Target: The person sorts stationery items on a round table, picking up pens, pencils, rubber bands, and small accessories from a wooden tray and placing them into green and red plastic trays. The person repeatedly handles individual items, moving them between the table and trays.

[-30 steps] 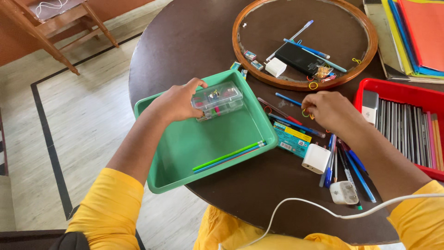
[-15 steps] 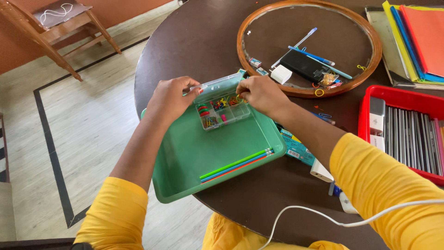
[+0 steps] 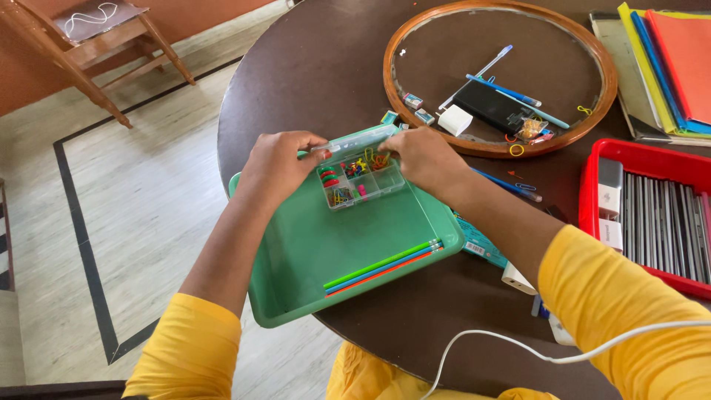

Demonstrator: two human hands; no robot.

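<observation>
A small clear compartment box [image 3: 361, 181] with coloured clips, pins and rubber bands sits in the far part of a green tray [image 3: 296, 252]. Its clear lid [image 3: 355, 140] stands lifted at the far side. My left hand [image 3: 278, 164] grips the lid's left end. My right hand [image 3: 426, 159] pinches the lid's right end, just above the box's right compartment. Three pencils [image 3: 384, 267], green, blue and orange, lie along the tray's near wall.
A round wooden-rimmed tray [image 3: 500, 144] holds pens, a black power bank and a white charger. A red tray [image 3: 592, 167] of pencils stands at the right, coloured folders [image 3: 666, 59] beyond it. A white cable [image 3: 518, 348] crosses near me. A wooden chair [image 3: 89, 44] stands far left.
My right hand came from the loose rubber bands on the table over to the box. The lid, shut a second ago, now stands lifted with both hands on it.
</observation>
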